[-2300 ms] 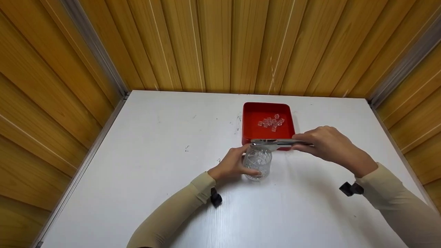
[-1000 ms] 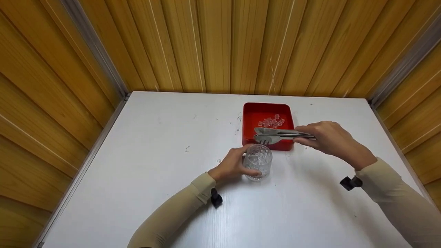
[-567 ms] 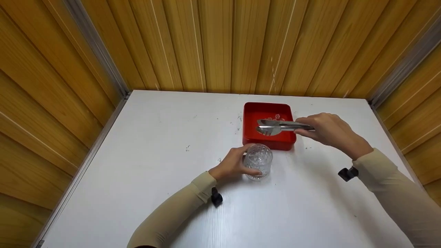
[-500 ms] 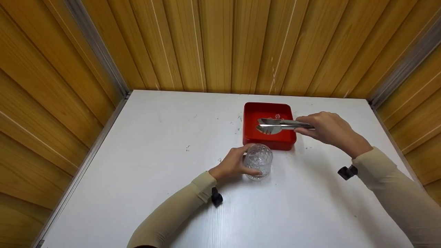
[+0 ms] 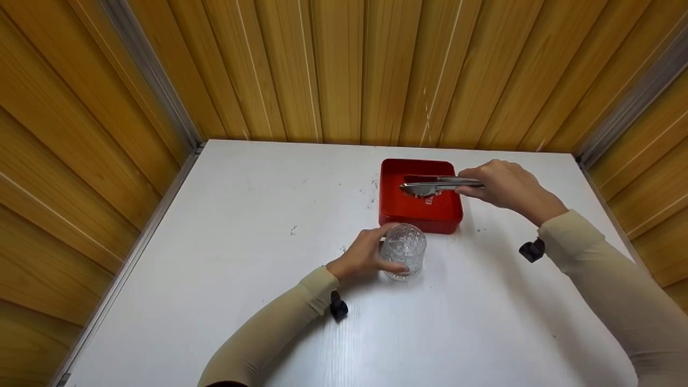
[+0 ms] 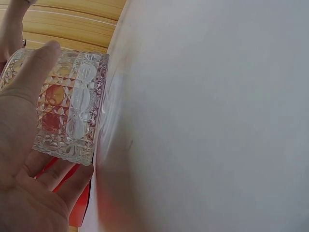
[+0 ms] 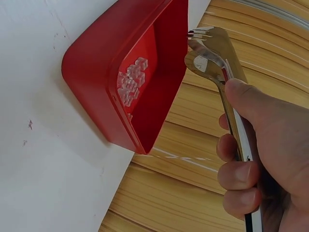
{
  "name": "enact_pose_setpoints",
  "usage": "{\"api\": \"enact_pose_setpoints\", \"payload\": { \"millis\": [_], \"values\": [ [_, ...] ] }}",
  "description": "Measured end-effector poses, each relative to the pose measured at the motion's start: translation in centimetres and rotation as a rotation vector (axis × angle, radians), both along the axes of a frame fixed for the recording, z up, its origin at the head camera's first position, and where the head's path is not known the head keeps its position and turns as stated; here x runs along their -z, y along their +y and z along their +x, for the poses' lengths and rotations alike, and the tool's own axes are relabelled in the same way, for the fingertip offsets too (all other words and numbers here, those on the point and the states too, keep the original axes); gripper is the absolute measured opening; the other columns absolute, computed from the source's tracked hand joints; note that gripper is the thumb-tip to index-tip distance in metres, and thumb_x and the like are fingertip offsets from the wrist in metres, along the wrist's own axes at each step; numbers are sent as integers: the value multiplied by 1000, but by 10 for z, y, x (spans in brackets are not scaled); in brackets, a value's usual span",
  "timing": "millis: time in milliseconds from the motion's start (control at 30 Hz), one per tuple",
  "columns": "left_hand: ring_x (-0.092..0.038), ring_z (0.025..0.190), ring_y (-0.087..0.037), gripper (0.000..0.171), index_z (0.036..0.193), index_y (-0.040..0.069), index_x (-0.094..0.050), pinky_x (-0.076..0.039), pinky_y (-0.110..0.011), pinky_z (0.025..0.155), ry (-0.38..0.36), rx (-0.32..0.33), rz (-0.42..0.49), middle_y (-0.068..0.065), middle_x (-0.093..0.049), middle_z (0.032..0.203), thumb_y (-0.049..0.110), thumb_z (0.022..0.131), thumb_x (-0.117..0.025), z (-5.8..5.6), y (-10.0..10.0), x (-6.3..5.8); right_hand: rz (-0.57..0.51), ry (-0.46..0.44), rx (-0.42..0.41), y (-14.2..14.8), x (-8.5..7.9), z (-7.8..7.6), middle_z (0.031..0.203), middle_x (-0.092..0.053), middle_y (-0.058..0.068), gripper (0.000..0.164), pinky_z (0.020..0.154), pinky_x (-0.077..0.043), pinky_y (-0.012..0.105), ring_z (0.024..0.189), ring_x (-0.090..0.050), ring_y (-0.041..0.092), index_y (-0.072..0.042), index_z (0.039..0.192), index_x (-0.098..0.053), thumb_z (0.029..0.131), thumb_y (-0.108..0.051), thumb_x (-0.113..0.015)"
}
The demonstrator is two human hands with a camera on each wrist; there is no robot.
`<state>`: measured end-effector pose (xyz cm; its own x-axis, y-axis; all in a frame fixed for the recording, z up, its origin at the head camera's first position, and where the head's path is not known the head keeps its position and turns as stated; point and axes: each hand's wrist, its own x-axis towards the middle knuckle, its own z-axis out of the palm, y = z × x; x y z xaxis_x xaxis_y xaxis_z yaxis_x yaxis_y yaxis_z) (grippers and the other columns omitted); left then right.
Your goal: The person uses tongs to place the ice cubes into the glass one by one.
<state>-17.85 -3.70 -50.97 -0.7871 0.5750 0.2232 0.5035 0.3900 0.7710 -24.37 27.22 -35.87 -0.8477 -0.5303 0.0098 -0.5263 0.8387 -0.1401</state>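
A clear cut-glass tumbler (image 5: 404, 251) stands on the table in front of the red tray, tilted a little in the head view. My left hand (image 5: 365, 255) holds it from the left side, thumb and fingers around its patterned wall (image 6: 67, 104). In my right hand (image 5: 508, 183) I grip a pair of metal tongs (image 5: 430, 186) by the handles. The tongs' ends, one with tines, hover over the red tray (image 5: 392, 207) and stand slightly apart with nothing between them. Several small clear ice-like cubes (image 7: 131, 82) lie piled on the tray floor, mostly hidden behind the tongs in the head view.
The white table (image 5: 258, 231) reaches back to a wood-panelled wall (image 5: 333, 70), with panels on both sides too. Small dark marks (image 5: 293, 230) dot its surface. The tray's raised walls surround the cubes.
My right hand has carried the tongs from over the glass's mouth back and up over the red tray. The left hand and the glass have stayed in place.
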Motion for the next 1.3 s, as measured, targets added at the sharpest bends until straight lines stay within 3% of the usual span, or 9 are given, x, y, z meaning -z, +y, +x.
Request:
{"api": "enact_pose_setpoints", "payload": {
  "millis": [333,833,1133,1300],
  "values": [
    [-65,114,-13,86,144,12,-54,-51,-21,98,-3,8,11,-3,-70,129,31,71,-96,-2,0,1,20,-26,5,-11,0,-18,93,-77,2,29,59,-51,31,72,-59,19,-13,117,-79,93,-29,-78],
    [-64,117,-12,90,146,13,-53,-48,-21,102,-21,12,29,-3,-68,133,32,70,-97,3,1,0,10,-123,29,-25,5,-41,92,-77,6,27,65,-60,36,71,-63,19,-9,114,-79,95,-28,-76],
    [-63,118,-9,90,147,14,-53,-47,-21,103,-31,14,38,-1,-68,133,34,71,-96,4,3,0,41,-163,79,-27,9,-48,89,-76,6,27,62,-57,36,72,-62,21,-6,112,-79,95,-26,-76],
    [-64,116,-10,88,146,12,-53,-49,-21,101,1,23,35,-3,-69,131,34,72,-96,5,3,1,70,-154,74,-28,12,-50,82,-74,3,25,61,-54,35,69,-60,20,-6,110,-79,94,-25,-77]
  ]
}}
